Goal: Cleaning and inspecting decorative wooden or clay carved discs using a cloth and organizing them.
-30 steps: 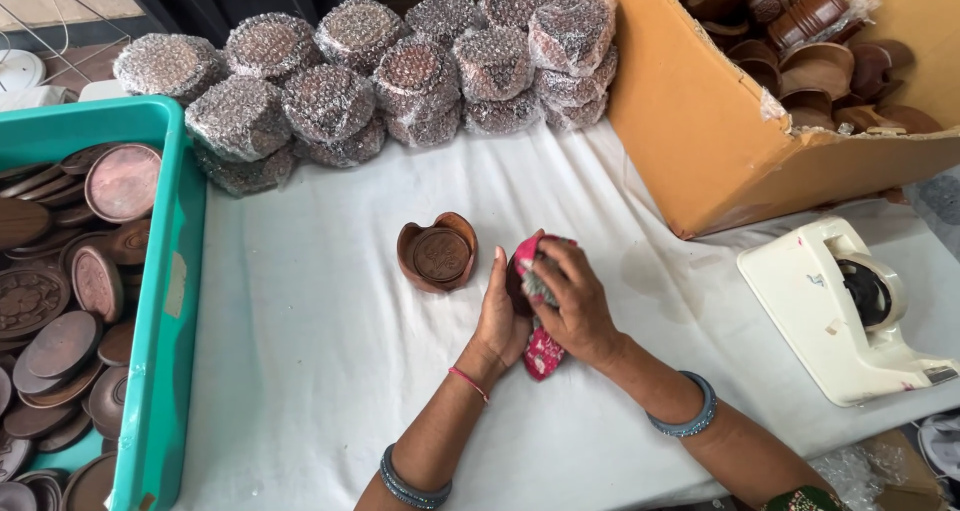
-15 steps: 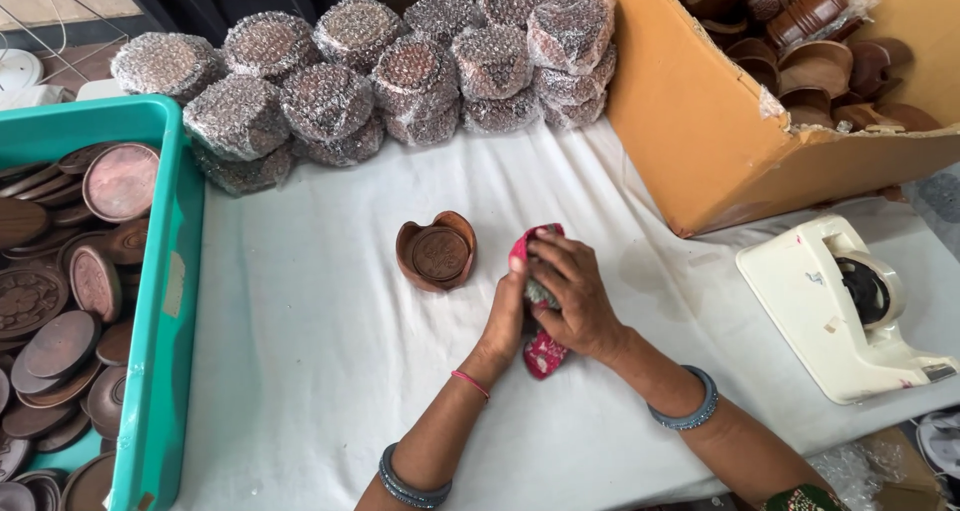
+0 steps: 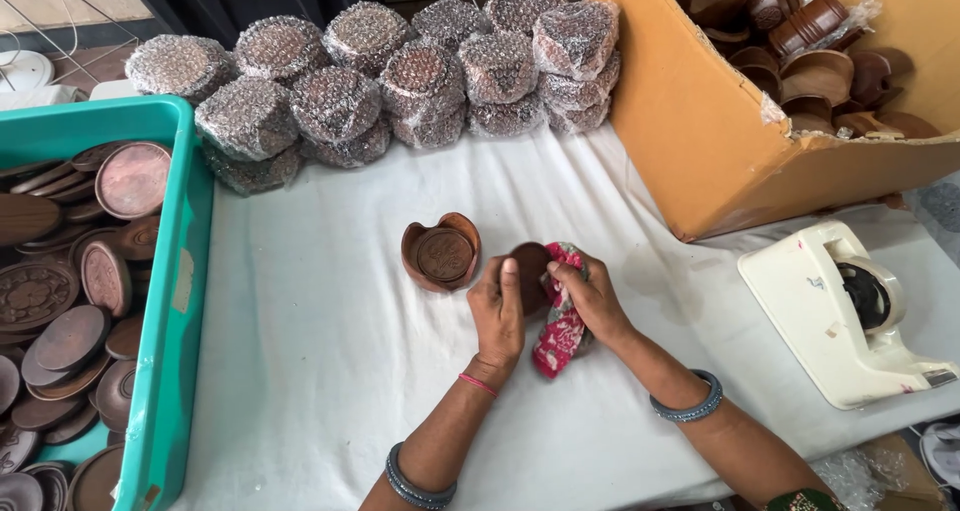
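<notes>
The left hand [image 3: 498, 311] has its grip closed on a round dark-brown wooden disc [image 3: 527, 274], fingers curled round its left edge and holding it tilted up just above the tabletop [image 3: 330, 371], which is covered with a white cloth. The right hand [image 3: 590, 296] is clenched on a crumpled red and pink patterned cloth [image 3: 560, 321], pressing its upper part against the face of the disc, while the rest of the cloth hangs down to the tabletop between the two wrists. Both wrists wear dark bangles, and the left also has a thin red thread.

Just beside the left hand, up and to the left, stands a small brown wooden holder with curved walls [image 3: 441, 253], with a carved round disc lying inside it. Further back, a cluster of round bundles wrapped in bubble wrap [image 3: 400, 81] is stacked along the far edge of the tabletop. At the left sits a teal plastic crate [image 3: 180, 271] filled with many loose brown wooden discs. At the upper right is an open brown cardboard box [image 3: 700, 141] holding more wooden holders, and near the right edge rests a cream-coloured tape dispenser [image 3: 830, 311], well apart from the hands.
</notes>
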